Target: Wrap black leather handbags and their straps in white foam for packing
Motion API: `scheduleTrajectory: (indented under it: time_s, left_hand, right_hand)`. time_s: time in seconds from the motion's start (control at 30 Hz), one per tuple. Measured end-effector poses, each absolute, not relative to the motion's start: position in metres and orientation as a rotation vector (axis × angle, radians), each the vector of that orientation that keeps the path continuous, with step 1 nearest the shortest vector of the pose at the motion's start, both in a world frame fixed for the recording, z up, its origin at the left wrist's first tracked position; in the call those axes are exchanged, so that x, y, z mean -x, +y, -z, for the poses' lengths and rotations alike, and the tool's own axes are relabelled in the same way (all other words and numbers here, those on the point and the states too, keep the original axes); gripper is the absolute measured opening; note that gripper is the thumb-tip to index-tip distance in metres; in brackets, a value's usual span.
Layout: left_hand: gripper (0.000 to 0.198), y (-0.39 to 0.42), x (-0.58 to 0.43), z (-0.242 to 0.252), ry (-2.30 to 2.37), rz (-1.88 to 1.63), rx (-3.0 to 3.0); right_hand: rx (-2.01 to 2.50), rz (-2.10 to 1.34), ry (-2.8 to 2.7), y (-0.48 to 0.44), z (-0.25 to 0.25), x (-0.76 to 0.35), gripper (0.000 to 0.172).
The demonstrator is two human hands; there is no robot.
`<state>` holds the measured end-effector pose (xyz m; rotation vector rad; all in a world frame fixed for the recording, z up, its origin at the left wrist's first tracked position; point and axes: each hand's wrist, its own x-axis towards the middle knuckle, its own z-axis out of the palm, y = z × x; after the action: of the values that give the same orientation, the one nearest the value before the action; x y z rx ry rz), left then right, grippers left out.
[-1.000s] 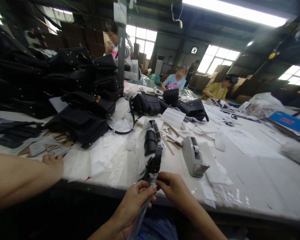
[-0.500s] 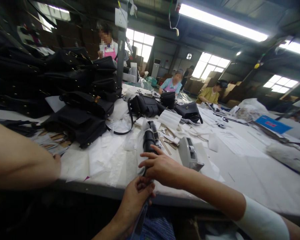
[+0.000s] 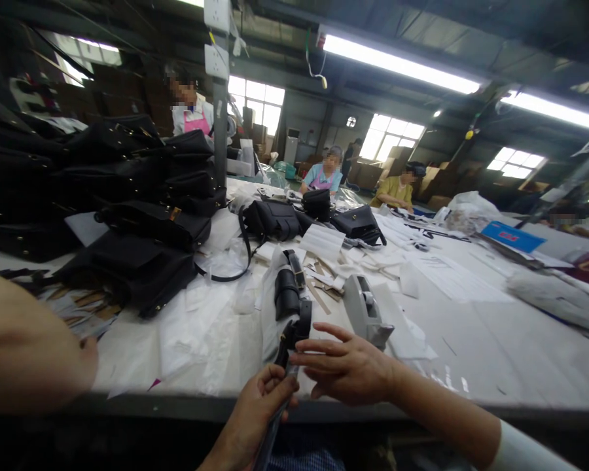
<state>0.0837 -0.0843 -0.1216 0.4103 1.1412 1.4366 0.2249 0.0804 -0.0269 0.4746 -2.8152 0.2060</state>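
A black leather strap (image 3: 305,318) with a metal buckle lies over the near table edge, on pale wrapping (image 3: 269,327). My left hand (image 3: 260,402) pinches the strap's lower part, which runs down past the edge toward my lap. Something clear, like film, shows at those fingertips. My right hand (image 3: 351,366) is just to the right, fingers extended and spread; its fingertips reach the strap beside the left hand, though contact is hard to tell. Beyond my hands sits a thick black rolled piece (image 3: 287,294). A grey tape dispenser (image 3: 363,311) stands beyond my right hand.
Black bags (image 3: 127,255) are piled at the left, with more bags (image 3: 269,219) farther back. Another person's bare arm (image 3: 29,340) rests at the near left. Paper scraps (image 3: 324,281) and a blue box (image 3: 513,237) lie on the white table (image 3: 471,340). Several people work beyond.
My right hand has lifted off the strap's middle and shifted right and toward me, uncovering the buckle end. My left hand keeps its pinch. The view has turned slightly.
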Motion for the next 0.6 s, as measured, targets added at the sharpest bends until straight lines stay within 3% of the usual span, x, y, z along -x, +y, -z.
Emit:
scheduleTrajectory:
  time_s: [0.07, 0.23, 0.43, 0.6]
  left_hand:
    - [0.049, -0.083, -0.082, 0.128, 1.215, -1.462, -0.413]
    - [0.05, -0.082, -0.068, 0.142, 1.349, -1.45, -0.669]
    - [0.048, -0.071, -0.028, 0.143, 1.544, -1.372, -0.943]
    - [0.048, -0.04, 0.017, 0.136, 1.737, -1.596, -0.818]
  right_hand:
    - [-0.14, -0.404, -2.676, 0.089, 0.033, -0.229, 0.014]
    - [1.078, -1.353, -1.972, 0.129, 0.068, -0.204, 0.03]
    - [1.256, -2.001, -1.667, 0.163, 0.09, -0.155, 0.048]
    - [1.298, -2.066, -1.562, 0.165, 0.08, -0.142, 0.021]
